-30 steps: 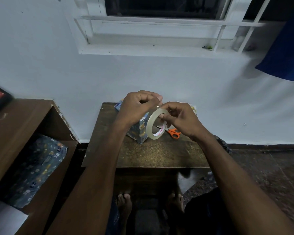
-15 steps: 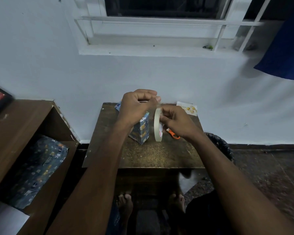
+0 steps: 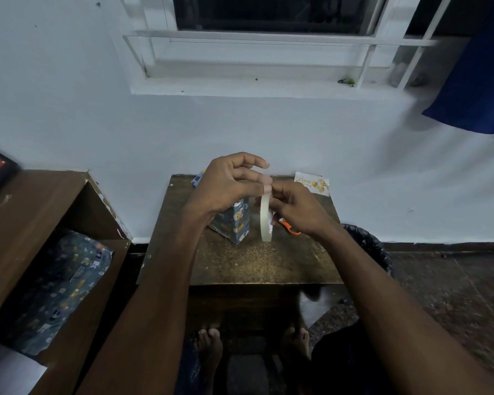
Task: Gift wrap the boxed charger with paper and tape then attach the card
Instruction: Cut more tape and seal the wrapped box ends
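The right hand [image 3: 294,209] grips the tape roll [image 3: 265,218] with curled fingers, holding it upright and edge-on to the camera above the small wooden table [image 3: 240,260]. A second ago the roll faced the camera as an open ring; it has since turned, so only its thin rim shows. The left hand [image 3: 228,186] sits at nine o'clock of the roll, its thumb and forefinger pinched together at the roll's top edge, seemingly on the tape end, though the clear strip itself cannot be made out. The other left fingers are more spread and lifted than a second ago, when they were curled tightly.

Behind and below the left hand, the wrapped box [image 3: 236,223] stands upright on the table in blue patterned paper, unmoved across the frames. At four o'clock of the roll, the orange scissors [image 3: 290,228] lie on the table, mostly hidden by the right hand. At one o'clock, at the table's far right corner, lies the card [image 3: 311,182], which the right hand covered a second ago.

Out at eight o'clock, spare wrapping paper [image 3: 60,286] lies in the brown shelf unit [image 3: 26,212]. A dark bin [image 3: 368,246] stands just right of the table.
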{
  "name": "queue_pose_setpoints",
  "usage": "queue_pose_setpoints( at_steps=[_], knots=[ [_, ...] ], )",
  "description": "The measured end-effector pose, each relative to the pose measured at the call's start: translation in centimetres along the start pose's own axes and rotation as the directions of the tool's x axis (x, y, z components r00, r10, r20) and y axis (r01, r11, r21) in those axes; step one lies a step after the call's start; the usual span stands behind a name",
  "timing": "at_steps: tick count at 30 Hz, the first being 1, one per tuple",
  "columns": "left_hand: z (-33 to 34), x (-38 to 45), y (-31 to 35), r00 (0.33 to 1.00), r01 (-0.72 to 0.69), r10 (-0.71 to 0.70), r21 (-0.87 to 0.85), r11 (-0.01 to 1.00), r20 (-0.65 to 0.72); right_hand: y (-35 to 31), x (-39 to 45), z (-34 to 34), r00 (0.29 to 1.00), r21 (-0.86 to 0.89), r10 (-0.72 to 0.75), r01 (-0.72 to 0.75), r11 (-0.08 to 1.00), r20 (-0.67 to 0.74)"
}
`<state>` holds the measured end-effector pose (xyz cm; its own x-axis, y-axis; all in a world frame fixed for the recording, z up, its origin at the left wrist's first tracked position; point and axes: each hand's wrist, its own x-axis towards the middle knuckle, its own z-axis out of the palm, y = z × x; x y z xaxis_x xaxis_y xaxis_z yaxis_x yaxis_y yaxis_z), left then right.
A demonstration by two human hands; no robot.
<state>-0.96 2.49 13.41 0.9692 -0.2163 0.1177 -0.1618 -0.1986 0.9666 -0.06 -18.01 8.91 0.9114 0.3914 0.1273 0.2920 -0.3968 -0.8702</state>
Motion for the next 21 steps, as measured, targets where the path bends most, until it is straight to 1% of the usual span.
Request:
queue_pose_setpoints(
  at_steps=[2,4,11,12,14,16,18,20,21],
  knots=[
    [0.0,0.1,0.0,1.0,-0.014,0.014,0.043,0.999,0.004,0.0,0.0,0.0,1.0,-0.01,0.001,-0.001,1.0,0.0],
    [0.0,0.2,-0.2,1.0,-0.023,0.023,0.05,0.998,-0.006,0.1,0.1,0.0,1.0,-0.011,0.007,-0.007,1.0,-0.001],
    [0.6,0.2,-0.3,0.997,-0.024,0.032,0.105,0.994,-0.073,0.7,0.4,-0.1,0.999,-0.035,0.039,-0.039,0.999,-0.006],
    [0.8,0.2,-0.3,0.996,-0.017,0.027,0.121,0.993,-0.085,1.0,0.5,-0.3,0.999,-0.082,0.047,-0.047,0.995,-0.004],
    [1.1,0.2,-0.5,0.994,-0.008,0.027,0.172,0.985,-0.109,1.7,0.7,-0.7,0.996,-0.266,0.083,-0.089,0.96,-0.032],
    [1.4,0.3,-0.7,0.991,-0.006,0.036,0.223,0.975,-0.13,2.4,0.8,-1.2,0.986,-0.47,0.145,-0.166,0.867,-0.08],
    [1.6,0.4,-0.9,0.989,-0.008,0.046,0.265,0.964,-0.139,3.1,0.7,-1.5,0.973,-0.619,0.202,-0.228,0.752,-0.112],
    [1.8,0.4,-1.0,0.989,-0.015,0.061,0.318,0.948,-0.138,3.5,0.5,-1.7,0.958,-0.694,0.246,-0.276,0.665,-0.146],
    [1.8,0.5,-1.1,0.988,-0.013,0.063,0.337,0.941,-0.138,3.6,0.5,-1.8,0.952,-0.701,0.263,-0.293,0.651,-0.153]
  ],
)
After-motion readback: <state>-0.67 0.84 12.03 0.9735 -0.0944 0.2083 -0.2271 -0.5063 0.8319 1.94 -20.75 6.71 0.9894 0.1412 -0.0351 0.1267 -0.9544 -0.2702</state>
